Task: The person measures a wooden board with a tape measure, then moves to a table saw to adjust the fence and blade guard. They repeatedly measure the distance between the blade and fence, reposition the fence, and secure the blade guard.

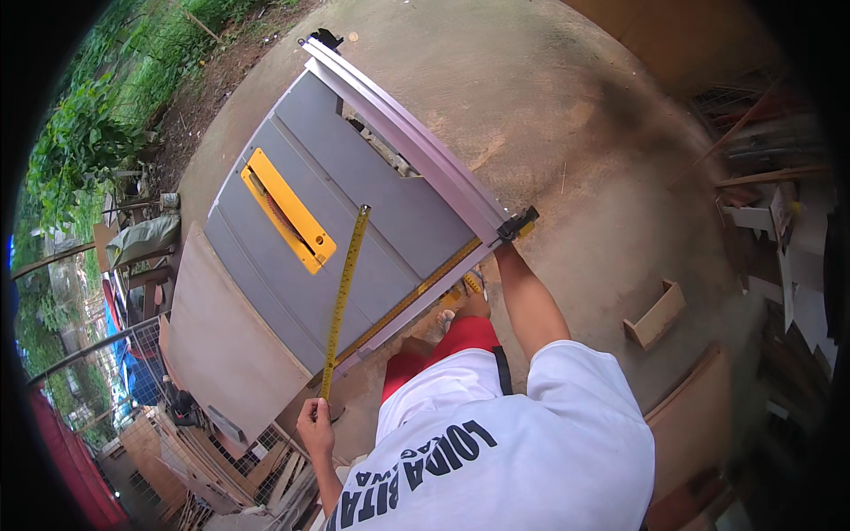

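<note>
Left grip: closed on the near end of one long yellow measuring-tape blade, extending forward from it over one flat grey tabletop. Ahead of that grip: one yellow slotted insert plate. Right grip: mostly hidden at the near end of one long pale-lilac fence; hold cannot be told.

The person wears a white short-sleeved shirt — black lettering at six o'clock — and red shorts toward five.
</note>
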The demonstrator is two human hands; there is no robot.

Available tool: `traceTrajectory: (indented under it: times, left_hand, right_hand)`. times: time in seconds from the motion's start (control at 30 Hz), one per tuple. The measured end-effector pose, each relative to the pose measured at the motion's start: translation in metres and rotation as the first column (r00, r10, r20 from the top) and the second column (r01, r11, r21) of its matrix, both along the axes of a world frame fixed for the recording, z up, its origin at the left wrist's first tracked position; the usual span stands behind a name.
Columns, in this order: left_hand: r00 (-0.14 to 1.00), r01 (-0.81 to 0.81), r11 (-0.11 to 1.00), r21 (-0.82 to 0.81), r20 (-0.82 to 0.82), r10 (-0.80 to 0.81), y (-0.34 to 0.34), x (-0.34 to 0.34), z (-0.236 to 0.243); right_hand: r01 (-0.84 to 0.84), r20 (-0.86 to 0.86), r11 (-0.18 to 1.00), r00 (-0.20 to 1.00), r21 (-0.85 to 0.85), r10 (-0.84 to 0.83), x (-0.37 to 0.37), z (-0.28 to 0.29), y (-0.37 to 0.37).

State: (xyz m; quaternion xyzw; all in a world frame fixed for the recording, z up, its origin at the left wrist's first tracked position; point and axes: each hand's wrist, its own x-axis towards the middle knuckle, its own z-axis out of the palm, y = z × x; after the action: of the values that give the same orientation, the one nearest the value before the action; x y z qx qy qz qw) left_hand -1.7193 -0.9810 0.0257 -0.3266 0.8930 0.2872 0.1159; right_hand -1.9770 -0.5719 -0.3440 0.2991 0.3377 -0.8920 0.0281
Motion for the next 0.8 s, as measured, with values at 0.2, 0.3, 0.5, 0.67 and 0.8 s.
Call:
traceTrajectory:
  times: [0.2,0.3,0.5,0.67,0.8]
  left_hand:
    - [0.995,-0.094,0.995,0.019,0.019,0.094,0.028,0.013,-0.003]
    - [0.993,-0.104,0.994,0.022,0.049,0.103,0.046,0.007,-0.002]
    - [0.996,-0.069,0.997,0.039,0.052,0.067,0.049,0.003,-0.003]
    - [0.997,-0.026,0.999,-0.024,0.065,0.027,0.052,-0.024,0.011]
    - [0.986,0.127,0.991,-0.05,0.111,-0.121,0.034,-0.053,0.008]
  right_hand:
    - [0.009,0.042,1.0,0.999,0.002,-0.009,-0.003,0.006,-0.015]
    - [0.003,0.052,1.0,0.999,-0.004,-0.003,0.001,0.005,-0.019]
    - [-0.01,0.059,1.0,0.998,-0.003,0.01,-0.007,-0.001,-0.015]
    - [-0.021,0.071,1.0,0.997,0.02,0.02,0.002,0.008,-0.006]
    - [-0.114,0.091,0.991,0.99,0.076,0.107,0.029,0.028,0.006]
